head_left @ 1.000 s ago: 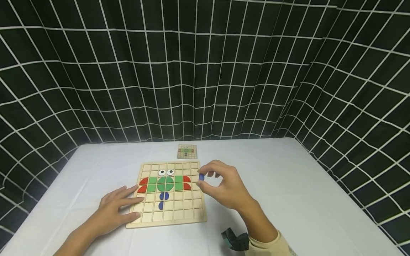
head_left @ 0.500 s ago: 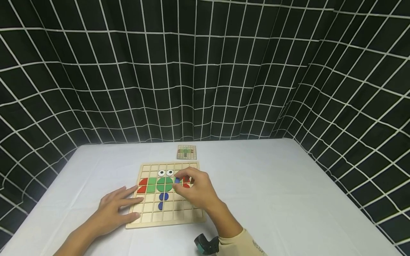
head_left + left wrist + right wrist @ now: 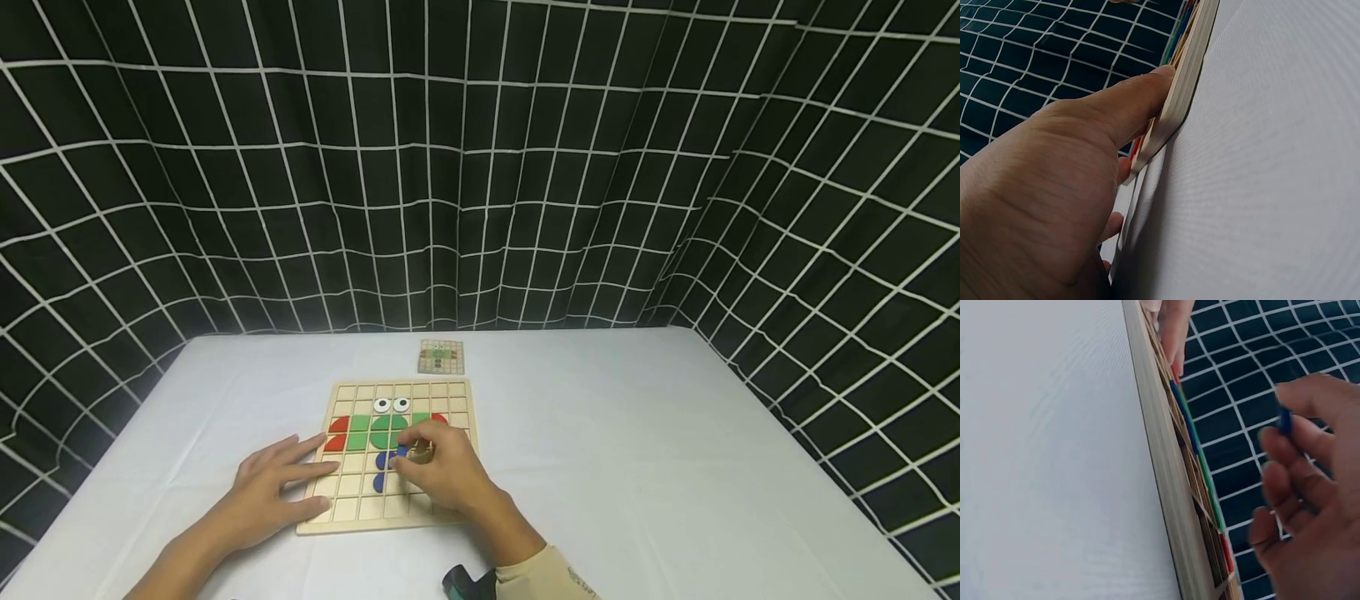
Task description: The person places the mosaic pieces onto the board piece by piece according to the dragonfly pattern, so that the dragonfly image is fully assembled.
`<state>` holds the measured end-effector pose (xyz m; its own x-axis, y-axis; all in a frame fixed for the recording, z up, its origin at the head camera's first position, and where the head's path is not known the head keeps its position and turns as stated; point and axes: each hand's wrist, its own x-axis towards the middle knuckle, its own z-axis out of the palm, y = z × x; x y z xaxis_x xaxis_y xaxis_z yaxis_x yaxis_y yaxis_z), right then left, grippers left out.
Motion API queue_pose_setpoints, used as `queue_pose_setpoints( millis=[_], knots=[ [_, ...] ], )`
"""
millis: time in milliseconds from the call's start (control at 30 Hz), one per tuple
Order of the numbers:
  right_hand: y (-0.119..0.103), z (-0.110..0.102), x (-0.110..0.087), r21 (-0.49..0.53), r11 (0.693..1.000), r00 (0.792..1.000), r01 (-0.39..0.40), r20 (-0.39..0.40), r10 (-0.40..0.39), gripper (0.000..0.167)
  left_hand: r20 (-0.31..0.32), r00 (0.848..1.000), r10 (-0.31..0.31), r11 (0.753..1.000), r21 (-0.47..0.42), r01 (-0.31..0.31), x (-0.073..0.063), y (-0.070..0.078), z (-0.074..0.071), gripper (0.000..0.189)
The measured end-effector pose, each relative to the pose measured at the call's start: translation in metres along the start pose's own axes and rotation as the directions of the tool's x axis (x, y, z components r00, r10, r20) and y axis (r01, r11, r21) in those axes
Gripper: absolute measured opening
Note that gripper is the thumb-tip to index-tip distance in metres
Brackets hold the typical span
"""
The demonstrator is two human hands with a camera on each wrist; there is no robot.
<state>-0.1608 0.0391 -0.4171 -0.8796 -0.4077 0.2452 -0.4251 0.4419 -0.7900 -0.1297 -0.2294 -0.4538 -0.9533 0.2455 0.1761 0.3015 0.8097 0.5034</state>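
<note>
A wooden grid board [image 3: 347, 508] lies on the table, set with coloured pieces. Its pattern has two white eye discs [image 3: 392, 405], a green circle [image 3: 382, 432], green squares [image 3: 358, 433], red pieces [image 3: 335, 442] and blue half-circles [image 3: 378, 482]. My left hand [image 3: 272, 487], fingers spread, rests on the board's left edge; the left wrist view shows the thumb [image 3: 1141, 100] against that edge. Between thumb and fingertips, my right hand [image 3: 446, 471] pinches a blue half-circle piece [image 3: 1284, 420] above the board. That hand hides part of the board's right side.
Behind the board lies a small pattern card [image 3: 441, 357] with a similar design. A white cloth [image 3: 637, 467] covers the table. Black curtains with white grid lines [image 3: 405, 192] hang at the back and sides.
My right hand has moved left from beside the board's right edge and lower, carrying the blue half-circle close to the blue pieces in the grid. My left hand has stayed in place.
</note>
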Motion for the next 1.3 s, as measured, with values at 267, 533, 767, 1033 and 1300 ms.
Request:
queue_pose_setpoints(
  millis=[267, 533, 767, 1033, 1300],
  knots=[
    [0.008, 0.008, 0.001, -0.150, 0.988, 0.995, -0.018, 0.099, 0.033, 0.018, -0.002, 1.000, 0.010, 1.000, -0.001, -0.010, 0.002, 0.003, -0.001, 0.045],
    [0.009, 0.011, 0.000, -0.287, 0.957, 0.986, 0.045, 0.165, 0.002, 0.021, 0.001, 1.000, 0.014, 1.000, 0.003, -0.014, 0.003, 0.004, -0.001, 0.045],
    [0.008, 0.010, -0.001, -0.312, 0.946, 0.982, 0.090, 0.185, -0.032, 0.024, -0.005, 1.000, 0.019, 1.000, 0.004, -0.019, 0.004, 0.004, -0.001, 0.045],
    [0.010, 0.009, -0.004, -0.265, 0.956, 0.981, 0.124, 0.176, -0.078, 0.026, -0.003, 1.000, 0.013, 1.000, 0.004, -0.013, 0.003, 0.005, 0.001, 0.045],
    [0.012, 0.011, -0.006, -0.258, 0.954, 0.983, 0.154, 0.140, -0.121, 0.027, -0.009, 1.000, 0.021, 1.000, 0.004, -0.021, 0.002, 0.004, 0.003, 0.046]
  ],
)
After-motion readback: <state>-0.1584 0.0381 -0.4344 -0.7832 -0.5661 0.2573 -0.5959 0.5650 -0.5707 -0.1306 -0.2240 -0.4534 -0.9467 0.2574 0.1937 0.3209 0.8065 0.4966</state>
